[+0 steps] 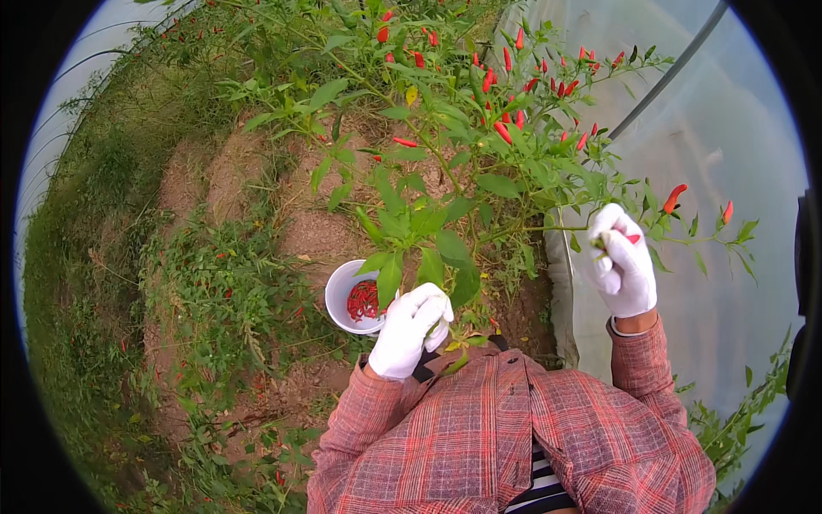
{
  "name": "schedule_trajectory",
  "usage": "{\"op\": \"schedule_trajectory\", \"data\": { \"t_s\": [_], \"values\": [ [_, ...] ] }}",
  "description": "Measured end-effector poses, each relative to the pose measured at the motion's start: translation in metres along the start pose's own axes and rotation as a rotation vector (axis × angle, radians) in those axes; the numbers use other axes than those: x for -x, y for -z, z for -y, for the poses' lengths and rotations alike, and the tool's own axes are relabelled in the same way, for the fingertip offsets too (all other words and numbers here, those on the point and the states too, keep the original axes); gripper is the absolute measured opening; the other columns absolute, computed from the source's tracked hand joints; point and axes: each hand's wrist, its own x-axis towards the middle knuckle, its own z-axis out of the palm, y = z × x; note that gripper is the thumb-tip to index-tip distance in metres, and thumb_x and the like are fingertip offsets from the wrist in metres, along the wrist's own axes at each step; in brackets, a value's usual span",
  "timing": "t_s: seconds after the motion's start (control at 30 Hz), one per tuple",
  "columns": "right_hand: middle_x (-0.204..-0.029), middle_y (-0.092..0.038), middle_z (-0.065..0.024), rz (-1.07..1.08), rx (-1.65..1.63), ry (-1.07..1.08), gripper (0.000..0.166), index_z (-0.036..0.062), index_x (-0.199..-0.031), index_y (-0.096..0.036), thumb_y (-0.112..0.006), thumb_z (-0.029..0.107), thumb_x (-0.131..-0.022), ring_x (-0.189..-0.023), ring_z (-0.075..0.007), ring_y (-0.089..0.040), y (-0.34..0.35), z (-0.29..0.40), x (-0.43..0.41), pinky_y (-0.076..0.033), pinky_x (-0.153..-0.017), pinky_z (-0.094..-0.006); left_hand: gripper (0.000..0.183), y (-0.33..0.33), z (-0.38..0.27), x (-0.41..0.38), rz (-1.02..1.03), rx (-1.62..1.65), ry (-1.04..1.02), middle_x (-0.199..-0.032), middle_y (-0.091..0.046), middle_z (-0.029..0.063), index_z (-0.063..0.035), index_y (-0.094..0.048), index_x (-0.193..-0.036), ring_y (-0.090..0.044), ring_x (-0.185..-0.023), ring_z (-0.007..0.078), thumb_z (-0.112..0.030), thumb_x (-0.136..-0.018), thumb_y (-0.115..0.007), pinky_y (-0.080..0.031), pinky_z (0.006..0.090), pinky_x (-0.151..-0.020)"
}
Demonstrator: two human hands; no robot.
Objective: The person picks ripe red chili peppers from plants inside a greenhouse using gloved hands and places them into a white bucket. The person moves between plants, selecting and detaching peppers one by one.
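Note:
My right hand (623, 263), in a white glove, is raised beside a side branch of a chili pepper plant (498, 186). Its curled fingers pinch a red chili pepper (632, 239), and a bit of green shows at the fingertips. Lower and to the left, my left hand (411, 331) wears a matching glove. Its fingers are closed on a green leafy part of the plant, mostly hidden by the glove. Just behind that hand stands a white bucket (332, 290) with picked red chilies (361, 300) at its bottom. Leaves partly cover the bucket's right side.
Many ripe chilies (503, 132) hang on the upper branches. Clear plastic sheeting (713, 167) and a grey pole (668, 74) rise on the right. Low green plants (212, 302) and bare soil (314, 234) lie to the left. Another leafy plant (738, 424) stands at lower right.

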Motion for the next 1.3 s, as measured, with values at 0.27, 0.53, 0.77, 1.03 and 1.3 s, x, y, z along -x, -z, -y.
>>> {"op": "schedule_trajectory", "data": {
  "t_s": [0.27,0.53,0.77,1.03,1.3],
  "values": [
    [-0.063,-0.05,-0.0094,0.253,-0.495,-0.614,0.031,0.0069,-0.072,-0.044,-0.039,0.029,-0.092,-0.043,-0.013,-0.039,-0.004,-0.071,0.005,-0.027,-0.036,-0.0223,0.017,-0.001,0.017,-0.043,0.068,-0.168,-0.036,-0.069,-0.051,0.0033,-0.0009,-0.053,-0.095,-0.048,-0.06,0.0096,-0.016,-0.088,-0.052,-0.039,0.0215,-0.054],
    [-0.053,-0.038,0.0003,0.244,-0.651,-0.762,0.034,0.0113,-0.073,-0.046,-0.031,0.032,-0.096,-0.037,-0.0104,-0.03,-0.005,-0.075,0.018,-0.025,-0.04,-0.0246,0.046,0.022,0.068,-0.171,-0.396,0.16,-0.254,-0.119,-0.048,0.0103,-0.0021,-0.036,-0.127,-0.05,-0.104,0.0199,-0.019,-0.088,-0.052,-0.041,0.0317,-0.088],
    [-0.052,-0.033,0.0046,0.249,-0.599,-0.778,0.029,0.0041,-0.088,-0.052,-0.036,0.027,-0.095,-0.039,-0.0069,-0.029,0.001,-0.074,0.033,-0.025,-0.04,-0.0228,0.023,0.077,0.048,-0.271,-0.604,0.217,-0.417,-0.091,-0.055,0.0064,-0.0008,-0.05,-0.1,-0.051,-0.072,0.0151,-0.018,-0.085,-0.055,-0.043,0.0294,-0.059],
    [-0.05,-0.038,0.0023,0.382,-0.326,-0.803,0.033,-0.0022,-0.107,-0.05,-0.04,0.027,-0.094,-0.038,-0.0085,-0.036,-0.016,-0.07,0.013,-0.029,-0.038,-0.0221,0.019,0.083,0.041,-0.282,-0.421,-0.01,-0.139,-0.089,-0.064,0.0072,-0.0063,-0.056,-0.098,-0.055,-0.067,0.0135,-0.017,-0.084,-0.049,-0.045,0.0289,-0.056],
    [-0.051,-0.045,0.0001,0.472,0.213,-0.512,0.024,0.0006,-0.096,-0.056,-0.042,0.02,-0.091,-0.036,-0.0076,-0.037,-0.099,-0.112,-0.093,-0.027,-0.033,-0.0215,0.022,0.018,0.057,-0.23,-0.438,0.176,-0.31,-0.086,-0.06,0.0048,-0.0037,-0.055,-0.102,-0.056,-0.071,0.0128,-0.02,-0.088,-0.05,-0.045,0.0261,-0.065]
  ]
}}
